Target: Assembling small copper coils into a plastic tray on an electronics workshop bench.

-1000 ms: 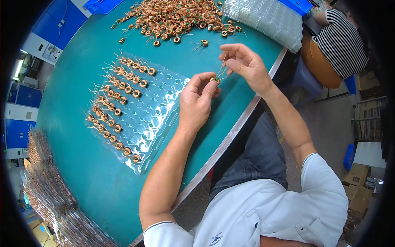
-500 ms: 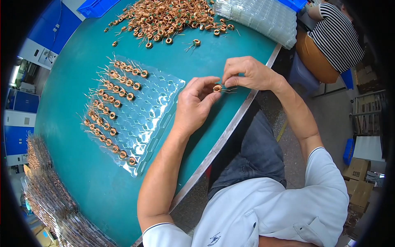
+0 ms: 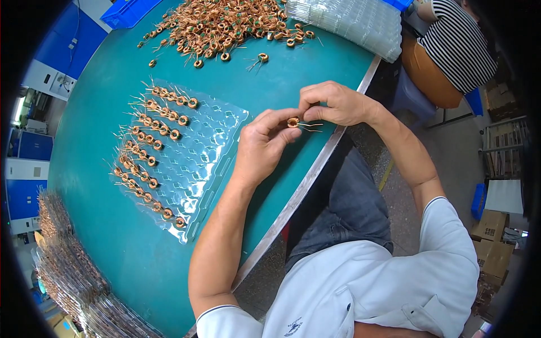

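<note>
Between its thumb and index finger, my left hand (image 3: pixel 260 145) holds a copper-wound ring coil (image 3: pixel 293 122) above the green table near its edge. Two thin wire leads stick out of the coil to the right. My right hand (image 3: pixel 336 104) is closed in a pinch right beside the coil, at the root of its leads; the exact fingertip contact is partly hidden. Left of my hands lies a clear plastic blister tray (image 3: pixel 194 149). Rows of similar coils (image 3: pixel 147 121) sit in the left part of it, their leads pointing left.
A big heap of loose coils (image 3: pixel 220 28) covers the far table, with a single coil (image 3: pixel 263 57) nearer me. Stacked clear trays (image 3: pixel 349 25) stand far right; filled trays (image 3: pixel 79 276) are piled at left. A person in a striped top (image 3: pixel 459 48) sits at far right.
Both hands and the coil have shifted slightly left within the view, and the right fingers have come a little lower against the coil. The view itself has moved a bit.
</note>
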`<action>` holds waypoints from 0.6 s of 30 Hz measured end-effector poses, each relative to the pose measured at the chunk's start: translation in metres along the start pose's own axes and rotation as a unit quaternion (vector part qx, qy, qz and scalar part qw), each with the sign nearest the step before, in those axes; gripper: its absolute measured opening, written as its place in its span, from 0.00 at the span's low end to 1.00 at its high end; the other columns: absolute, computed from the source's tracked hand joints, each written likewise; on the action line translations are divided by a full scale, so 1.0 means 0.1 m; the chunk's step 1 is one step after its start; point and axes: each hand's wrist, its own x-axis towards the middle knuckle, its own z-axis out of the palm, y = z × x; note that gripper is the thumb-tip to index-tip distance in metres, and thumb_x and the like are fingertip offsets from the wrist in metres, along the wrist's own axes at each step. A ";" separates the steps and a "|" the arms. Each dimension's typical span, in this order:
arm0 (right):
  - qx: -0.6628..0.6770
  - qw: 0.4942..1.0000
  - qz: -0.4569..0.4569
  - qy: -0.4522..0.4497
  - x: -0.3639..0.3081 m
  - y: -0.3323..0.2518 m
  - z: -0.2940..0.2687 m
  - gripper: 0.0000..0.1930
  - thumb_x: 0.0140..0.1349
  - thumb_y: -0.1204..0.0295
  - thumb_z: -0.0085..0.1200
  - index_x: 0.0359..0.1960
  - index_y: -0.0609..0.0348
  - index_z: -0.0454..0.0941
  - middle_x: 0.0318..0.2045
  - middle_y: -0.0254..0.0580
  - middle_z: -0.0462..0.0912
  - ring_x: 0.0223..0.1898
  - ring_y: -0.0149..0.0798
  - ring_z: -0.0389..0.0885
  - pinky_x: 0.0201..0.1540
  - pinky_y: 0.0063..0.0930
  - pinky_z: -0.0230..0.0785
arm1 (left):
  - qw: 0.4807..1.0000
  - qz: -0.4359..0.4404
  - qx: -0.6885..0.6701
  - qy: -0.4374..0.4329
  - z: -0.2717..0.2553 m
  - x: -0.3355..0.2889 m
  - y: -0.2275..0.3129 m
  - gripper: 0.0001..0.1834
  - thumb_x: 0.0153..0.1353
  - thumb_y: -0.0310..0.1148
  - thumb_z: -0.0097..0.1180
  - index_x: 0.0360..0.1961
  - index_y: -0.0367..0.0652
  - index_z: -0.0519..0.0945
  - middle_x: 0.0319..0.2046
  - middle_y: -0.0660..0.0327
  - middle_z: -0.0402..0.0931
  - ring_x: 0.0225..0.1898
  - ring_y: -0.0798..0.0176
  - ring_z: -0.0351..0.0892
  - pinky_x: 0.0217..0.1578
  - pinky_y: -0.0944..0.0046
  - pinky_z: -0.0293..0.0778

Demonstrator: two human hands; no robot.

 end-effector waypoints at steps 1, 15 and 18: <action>0.015 1.000 -0.002 -0.001 0.01 0.01 0.01 0.06 0.59 0.74 0.58 0.32 0.64 0.76 0.29 0.42 0.77 0.32 0.40 0.77 0.37 0.31 0.68 | 1.000 0.000 0.000 0.000 0.00 0.00 0.00 0.15 0.56 0.21 0.62 0.46 0.39 0.82 0.35 0.60 0.79 0.37 0.67 0.81 0.39 0.69 0.78; 0.049 0.999 -0.004 -0.007 0.08 0.07 0.00 0.06 0.60 0.75 0.57 0.33 0.64 0.75 0.29 0.40 0.76 0.33 0.39 0.75 0.38 0.30 0.67 | 0.994 -0.037 -0.103 -0.021 0.00 0.01 0.00 0.14 0.61 0.22 0.60 0.48 0.35 0.79 0.37 0.60 0.81 0.36 0.71 0.80 0.38 0.71 0.77; 0.036 0.999 -0.007 -0.001 0.07 0.06 0.01 0.05 0.60 0.74 0.56 0.34 0.64 0.75 0.30 0.41 0.76 0.33 0.39 0.76 0.38 0.30 0.67 | 0.994 -0.041 -0.095 -0.028 -0.02 0.03 0.02 0.13 0.63 0.24 0.59 0.48 0.35 0.79 0.37 0.60 0.81 0.36 0.69 0.81 0.38 0.70 0.78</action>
